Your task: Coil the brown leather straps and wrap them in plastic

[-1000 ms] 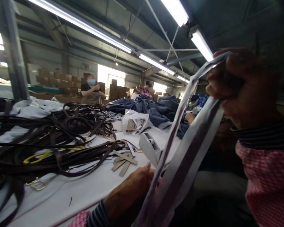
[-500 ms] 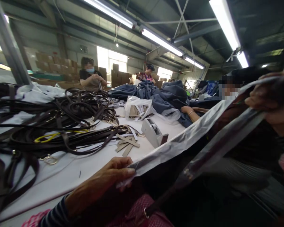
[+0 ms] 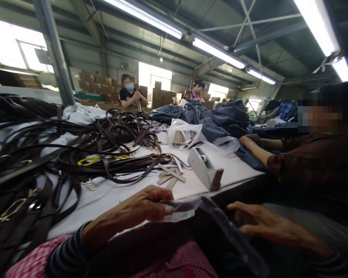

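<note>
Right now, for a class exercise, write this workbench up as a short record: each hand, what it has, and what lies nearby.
Left hand: pinches a clear plastic bag
Right hand: open, fingers extended, near the bag
Surface: white worktable
Nearby: dark leather straps, tan strips, grey tape dispenser
Co-worker: forearm resting beyond the dispenser

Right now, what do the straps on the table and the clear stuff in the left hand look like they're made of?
The straps look like dark brown leather, smooth with a soft sheen, though they could be imitation leather. The clear sleeve in the left hand looks like thin plastic film: glossy, see-through and creased.
</note>
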### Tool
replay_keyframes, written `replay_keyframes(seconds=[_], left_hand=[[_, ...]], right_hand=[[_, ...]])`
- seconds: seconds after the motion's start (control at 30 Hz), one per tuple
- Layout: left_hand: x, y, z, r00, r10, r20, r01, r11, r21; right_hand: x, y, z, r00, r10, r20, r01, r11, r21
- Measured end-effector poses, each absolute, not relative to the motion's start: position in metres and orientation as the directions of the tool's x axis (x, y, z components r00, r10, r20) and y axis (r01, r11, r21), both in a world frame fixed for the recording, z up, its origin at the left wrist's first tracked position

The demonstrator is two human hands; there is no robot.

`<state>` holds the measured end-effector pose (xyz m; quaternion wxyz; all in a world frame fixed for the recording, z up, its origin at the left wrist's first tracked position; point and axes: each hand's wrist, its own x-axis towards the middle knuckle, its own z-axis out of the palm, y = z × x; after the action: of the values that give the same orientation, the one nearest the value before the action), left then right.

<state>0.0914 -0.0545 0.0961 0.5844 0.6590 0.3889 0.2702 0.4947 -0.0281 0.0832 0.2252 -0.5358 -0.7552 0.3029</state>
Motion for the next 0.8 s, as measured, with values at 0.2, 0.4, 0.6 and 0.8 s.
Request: replay_keyframes(seconds=[0.2,0.4,0.6,0.8], left_hand=[[0.098,-0.049,0.098,0.647,0.76,-0.07,0.192,-0.074,0.979],[0.072,-0.041,0.099,0.588,0.792,-0.165,0.459,-0.158,0.874],[0.094,-0.039,0.083,0.542,0.829,-0.14,0.468,-0.159,0.869],[0.086,-0.04,0.09,0.446,0.895,0.027,0.476,-0.262,0.84]], right_hand=[[0.382,-0.035,0.046,-0.748,0.656,-0.099,0.222,0.107,-0.969],[0.369,-0.032,0.023,-0.656,0.749,-0.097,0.191,0.041,-0.981],[0.345,-0.012,0.052,-0.619,0.785,0.033,0.266,0.248,-0.931],[0.344,0.002,0.056,-0.71,0.703,-0.035,0.299,0.256,-0.919]])
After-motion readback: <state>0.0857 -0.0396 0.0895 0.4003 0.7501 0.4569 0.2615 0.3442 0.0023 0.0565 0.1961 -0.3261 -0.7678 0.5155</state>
